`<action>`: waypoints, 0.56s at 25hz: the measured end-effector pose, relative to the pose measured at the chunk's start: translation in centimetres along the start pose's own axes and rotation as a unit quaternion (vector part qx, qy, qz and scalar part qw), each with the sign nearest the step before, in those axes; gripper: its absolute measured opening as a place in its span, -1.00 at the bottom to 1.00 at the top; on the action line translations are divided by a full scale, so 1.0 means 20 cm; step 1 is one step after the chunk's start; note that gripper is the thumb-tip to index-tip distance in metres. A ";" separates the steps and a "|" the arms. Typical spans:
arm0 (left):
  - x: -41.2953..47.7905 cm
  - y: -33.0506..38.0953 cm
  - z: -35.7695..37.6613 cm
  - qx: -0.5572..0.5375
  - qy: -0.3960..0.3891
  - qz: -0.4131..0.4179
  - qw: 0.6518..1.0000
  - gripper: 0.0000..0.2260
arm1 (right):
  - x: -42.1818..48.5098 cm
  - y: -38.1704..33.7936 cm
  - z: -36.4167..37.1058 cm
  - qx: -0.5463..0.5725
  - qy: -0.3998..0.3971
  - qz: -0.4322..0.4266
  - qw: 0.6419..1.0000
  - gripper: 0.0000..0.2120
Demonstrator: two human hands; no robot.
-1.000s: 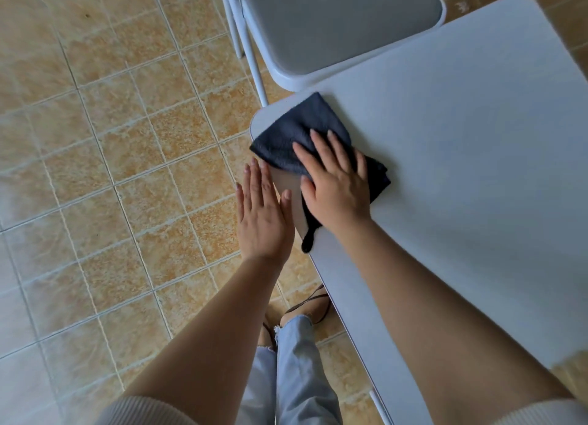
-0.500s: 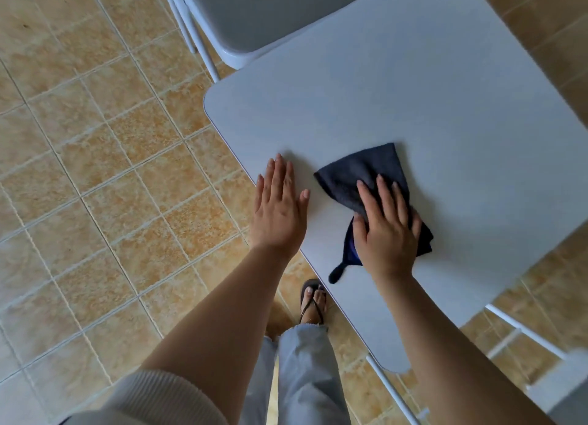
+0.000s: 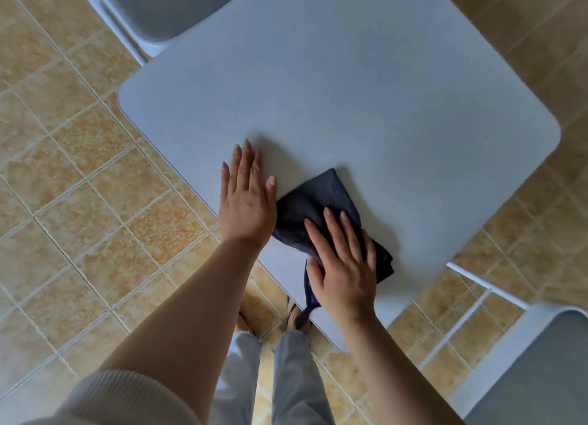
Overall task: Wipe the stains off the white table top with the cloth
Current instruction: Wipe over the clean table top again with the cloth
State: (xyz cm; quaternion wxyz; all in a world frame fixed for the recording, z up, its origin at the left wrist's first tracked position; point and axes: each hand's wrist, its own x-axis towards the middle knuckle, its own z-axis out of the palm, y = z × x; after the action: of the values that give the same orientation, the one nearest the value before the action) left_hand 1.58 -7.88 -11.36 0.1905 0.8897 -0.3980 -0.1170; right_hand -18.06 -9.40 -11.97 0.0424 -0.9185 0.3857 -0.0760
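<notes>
A folded dark blue cloth [image 3: 321,206] lies on the white table top [image 3: 366,90] near its front edge. My right hand [image 3: 345,265] presses flat on the cloth's near half, fingers spread; a loose tail of cloth hangs over the table edge below the wrist. My left hand [image 3: 246,195] rests palm down on the bare table just left of the cloth, its thumb side touching the cloth's edge. I see no distinct stains on the visible surface.
A grey-seated white chair [image 3: 152,14] stands at the table's far left corner and another chair [image 3: 534,354] at the near right. Tan floor tiles [image 3: 79,170] surround the table. My legs in light jeans [image 3: 270,370] stand against the front edge.
My right hand has slid the cloth from the table's far left corner along the front edge toward me. The left hand followed and now lies flat on the table next to the cloth.
</notes>
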 end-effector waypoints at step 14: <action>0.14 0.25 0.17 0.035 0.022 0.012 0.999 -0.45 | 0.45 0.20 0.07 0.016 0.058 0.102 0.993 -0.55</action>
State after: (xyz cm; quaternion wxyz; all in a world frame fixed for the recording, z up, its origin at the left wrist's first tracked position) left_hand -1.07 -13.82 -12.45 0.1690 0.8936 -0.4079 -0.0809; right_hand -14.32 -18.58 -13.00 0.0418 -0.8677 0.4777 -0.1305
